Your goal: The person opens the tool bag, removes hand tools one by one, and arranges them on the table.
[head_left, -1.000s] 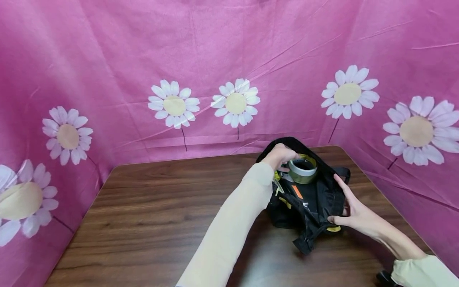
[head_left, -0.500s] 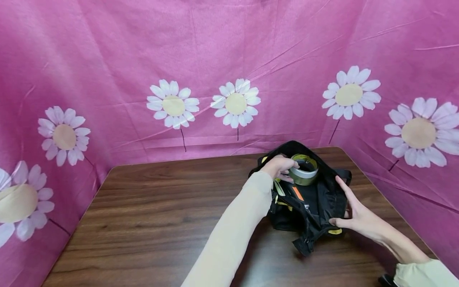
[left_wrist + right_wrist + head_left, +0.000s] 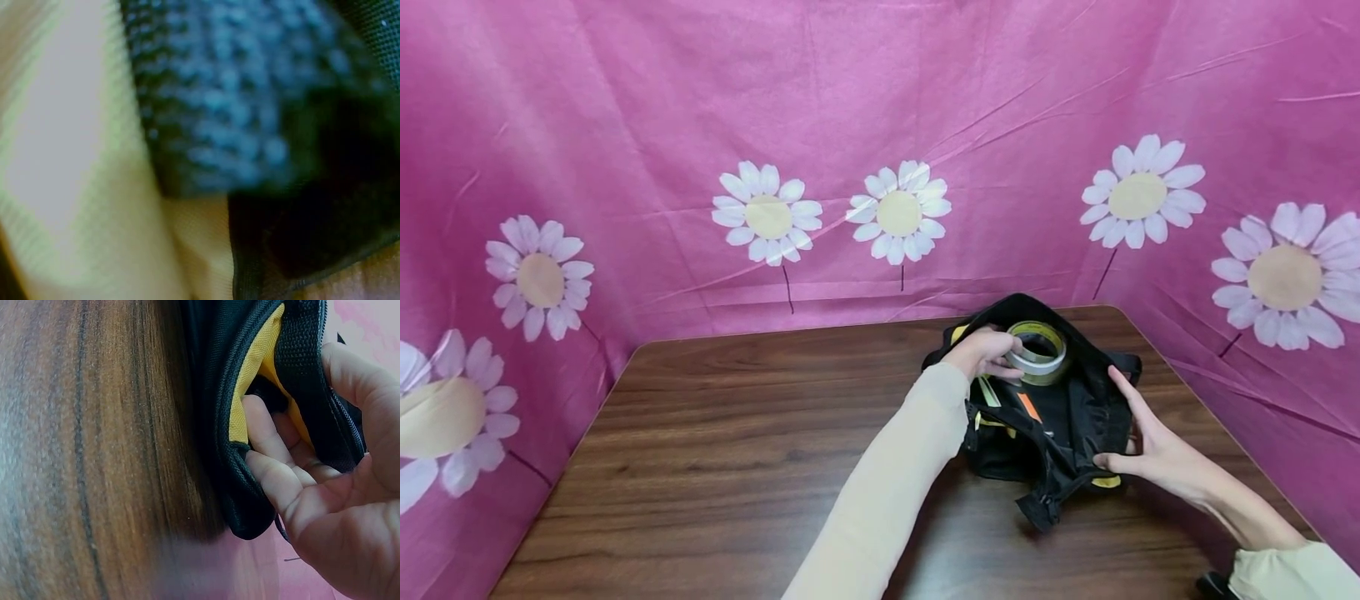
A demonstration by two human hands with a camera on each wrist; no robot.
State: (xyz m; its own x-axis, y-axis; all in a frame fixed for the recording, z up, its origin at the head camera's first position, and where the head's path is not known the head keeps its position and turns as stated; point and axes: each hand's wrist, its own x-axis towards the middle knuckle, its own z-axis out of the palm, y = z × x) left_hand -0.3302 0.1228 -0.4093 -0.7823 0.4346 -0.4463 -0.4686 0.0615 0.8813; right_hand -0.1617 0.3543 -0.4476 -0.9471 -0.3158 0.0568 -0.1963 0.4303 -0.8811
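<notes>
A black bag (image 3: pixel 1078 408) with yellow lining lies on the table at the right in the head view, its mouth spread wide. Inside its upper part sits a roll of tape (image 3: pixel 1037 373), wide and yellowish green with a pale rim. My left hand (image 3: pixel 983 352) reaches in and pinches the roll's left rim. Below it in the bag show an orange-striped item (image 3: pixel 1028 407) and a pale green strip (image 3: pixel 988 392). My right hand (image 3: pixel 334 494) grips the bag's right side, several fingers tucked into a yellow-lined pocket (image 3: pixel 265 347), thumb on the outer edge.
The brown wooden table (image 3: pixel 737 467) stretches left of the bag. Pink cloth (image 3: pixel 850 83) with printed daisies hangs around its back and sides. A small black object (image 3: pixel 1213 586) shows by the right cuff. Blurred black webbing (image 3: pixel 219 94) fills much of the left wrist view.
My left hand has sunk slightly lower at the bag, and the tape roll has tilted so more of its ring shows. The right hand keeps its grip on the bag.
</notes>
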